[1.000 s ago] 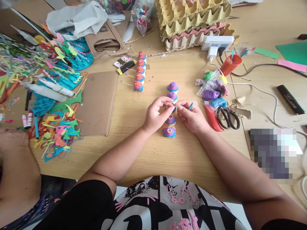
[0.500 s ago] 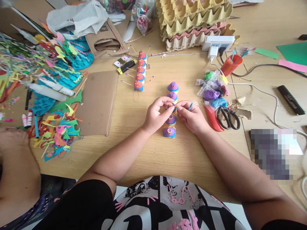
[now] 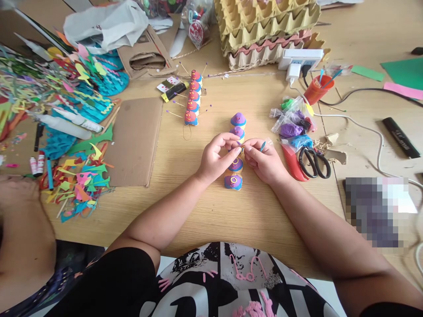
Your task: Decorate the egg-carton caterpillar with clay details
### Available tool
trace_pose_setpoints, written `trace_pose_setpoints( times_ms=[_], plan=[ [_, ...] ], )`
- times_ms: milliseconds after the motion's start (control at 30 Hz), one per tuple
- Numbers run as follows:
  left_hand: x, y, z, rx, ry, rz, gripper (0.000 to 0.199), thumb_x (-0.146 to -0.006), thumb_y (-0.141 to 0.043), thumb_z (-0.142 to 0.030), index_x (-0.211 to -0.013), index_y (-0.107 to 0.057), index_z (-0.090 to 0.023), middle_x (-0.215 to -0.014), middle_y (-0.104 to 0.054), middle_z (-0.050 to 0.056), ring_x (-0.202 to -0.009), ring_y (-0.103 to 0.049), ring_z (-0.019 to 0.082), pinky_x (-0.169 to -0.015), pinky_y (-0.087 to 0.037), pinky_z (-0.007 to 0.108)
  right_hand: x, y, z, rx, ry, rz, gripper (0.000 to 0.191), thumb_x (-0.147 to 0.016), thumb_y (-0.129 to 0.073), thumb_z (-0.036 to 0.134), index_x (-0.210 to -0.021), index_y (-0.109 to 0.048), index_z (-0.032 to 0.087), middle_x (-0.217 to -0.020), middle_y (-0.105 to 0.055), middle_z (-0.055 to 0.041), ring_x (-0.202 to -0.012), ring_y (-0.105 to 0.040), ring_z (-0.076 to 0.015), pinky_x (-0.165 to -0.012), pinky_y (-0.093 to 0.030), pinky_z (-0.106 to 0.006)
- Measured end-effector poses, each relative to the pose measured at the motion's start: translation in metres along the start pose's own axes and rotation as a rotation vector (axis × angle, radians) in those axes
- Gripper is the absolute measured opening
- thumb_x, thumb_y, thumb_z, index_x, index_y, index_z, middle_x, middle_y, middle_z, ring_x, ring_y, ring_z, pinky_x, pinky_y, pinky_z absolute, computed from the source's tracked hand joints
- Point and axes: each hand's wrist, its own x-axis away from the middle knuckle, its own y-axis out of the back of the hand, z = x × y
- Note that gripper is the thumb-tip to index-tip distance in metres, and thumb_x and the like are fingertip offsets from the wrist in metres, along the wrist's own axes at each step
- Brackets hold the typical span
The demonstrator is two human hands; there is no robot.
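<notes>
Left hand [image 3: 216,158]: we are holding thumb and index finger curved toward each other above the middle of the strip; whether they are pinching anything, we cannot tell.
Right hand [image 3: 267,164]: we are pinching a blue-ended tool [image 3: 262,146], its flat end sticking out past the fingers; our fingers are hiding its working tip.
Purple-and-blue strip [image 3: 235,168]: it is lying on the table [image 3: 198,211] beneath our fingertips, its two nearest domes wearing yellow rings.
Orange cup [image 3: 315,91]: it is standing beyond our right hand, holding blue-ended sticks.
Clear bags [image 3: 299,115]: they are lying on the near side of the cup, wrapping green, purple and blue lumps.
Far plastic bag [image 3: 198,15]: it is holding a red-and-white round item among jumbled pieces.
Egg trays [image 3: 264,26]: they are sitting stacked at the far side, the top one showing pinkish bits at the picture's edge.
White bottles [image 3: 77,119]: they are lying at our left, and we are not making out their contents.
</notes>
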Motion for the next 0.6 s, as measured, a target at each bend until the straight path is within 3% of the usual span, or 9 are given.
trace_pose_setpoints(
  times_ms=[200,600],
  plan=[
    [-0.0004,-0.0028,0.002,0.02,-0.026,-0.001,0.033,-0.094,-0.079,-0.046,-0.116,-0.068,-0.024,-0.102,-0.079,0.002,-0.094,-0.077,0.012,-0.086,-0.056,0.026,-0.0002,0.0001,-0.0008,-0.019,0.01,-0.002,0.042,-0.072,-0.095,0.052,-0.083,-0.07,0.02,-0.057,-0.053,0.0075,-0.05,-0.033,-0.0061,-0.049,-0.019,-0.026],
    [-0.0015,0.0002,0.0006,0.053,0.053,0.003,0.031,-0.095,-0.078,-0.047,-0.113,-0.07,-0.023,-0.098,-0.078,0.002,-0.091,-0.074,0.012,-0.088,-0.057,0.026,-0.0005,0.0009,-0.0022,0.007,-0.012,-0.012,0.046,-0.071,-0.094,0.056,-0.081,-0.069,0.019,-0.058,-0.052,0.0069,-0.05,-0.035,-0.0056,-0.05,-0.019,-0.027]
  ],
)
